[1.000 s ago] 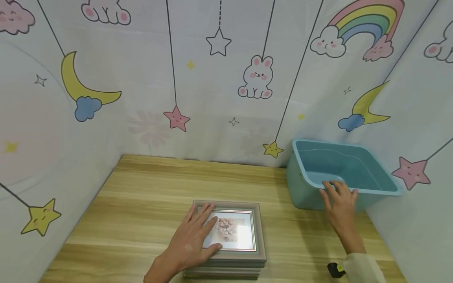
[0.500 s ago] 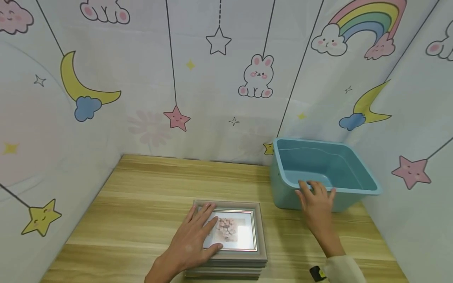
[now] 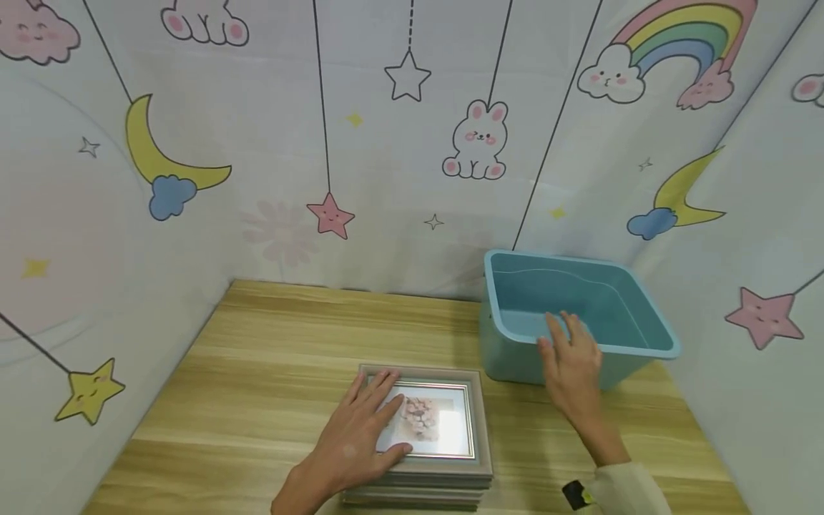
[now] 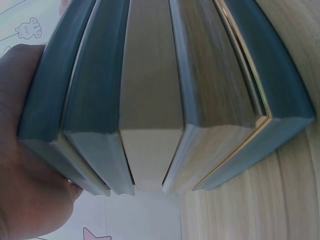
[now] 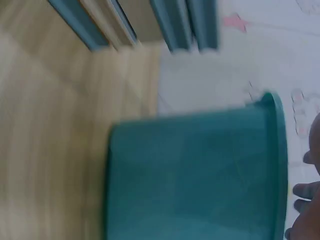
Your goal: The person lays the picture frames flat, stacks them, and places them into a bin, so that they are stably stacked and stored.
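Observation:
My left hand [image 3: 350, 443] rests with spread fingers on a stack of picture frames [image 3: 483, 436]. The top one has a beige border and a pink flower print. From the left wrist view, the edges of several stacked frames [image 4: 150, 100] show, some blue-grey, some beige or wood-toned. A blue plastic tub [image 3: 644, 351] stands to the right of the stack, against the back wall. My right hand [image 3: 575, 368] hovers at the tub's front rim with loosely bent fingers, holding nothing. In the right wrist view, its fingers [image 5: 306, 190] appear apart from the rim of the tub [image 5: 195, 175].
The wood-grain table [image 3: 270, 343] extends left of the stack and between stack and tub. A white cloth wall [image 3: 386, 157] with cartoon prints encloses the back and sides. A small black device [image 3: 574, 494] sits at my right wrist.
The tub has slid left, closer to the frames, with my right hand moving along at its rim. That hand's fingers have now lifted off the rim. My left hand stays on the stack.

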Available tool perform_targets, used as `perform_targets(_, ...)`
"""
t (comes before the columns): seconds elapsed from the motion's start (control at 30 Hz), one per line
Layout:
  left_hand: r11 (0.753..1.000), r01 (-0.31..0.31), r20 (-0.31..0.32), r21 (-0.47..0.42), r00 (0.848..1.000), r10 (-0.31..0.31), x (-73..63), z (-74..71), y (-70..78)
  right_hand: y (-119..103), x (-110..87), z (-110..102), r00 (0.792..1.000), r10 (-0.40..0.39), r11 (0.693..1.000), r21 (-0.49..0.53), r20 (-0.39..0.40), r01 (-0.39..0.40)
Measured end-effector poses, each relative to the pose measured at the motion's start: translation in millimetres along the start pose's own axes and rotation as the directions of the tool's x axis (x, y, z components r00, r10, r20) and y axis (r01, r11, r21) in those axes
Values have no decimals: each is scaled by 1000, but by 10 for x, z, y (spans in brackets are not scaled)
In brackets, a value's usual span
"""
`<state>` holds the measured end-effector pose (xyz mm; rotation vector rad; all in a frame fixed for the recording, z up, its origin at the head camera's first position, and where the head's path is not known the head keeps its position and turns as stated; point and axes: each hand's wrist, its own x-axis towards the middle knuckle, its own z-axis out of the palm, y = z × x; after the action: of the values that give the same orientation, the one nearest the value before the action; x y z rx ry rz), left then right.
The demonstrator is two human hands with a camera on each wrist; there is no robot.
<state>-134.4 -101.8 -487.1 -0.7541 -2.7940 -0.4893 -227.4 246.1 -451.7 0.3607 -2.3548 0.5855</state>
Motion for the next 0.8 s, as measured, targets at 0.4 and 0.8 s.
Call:
perform_targets(0.4, 1000, 11, 14, 18, 1000, -11, -1, 0, -16, 1433, 250, -804, 921, 203, 971, -186, 333, -147)
perform_targets(0.8, 1000, 25, 36, 1, 999, -25, -17, -9, -7, 1678, 132, -792, 941, 83, 997, -17, 329, -81)
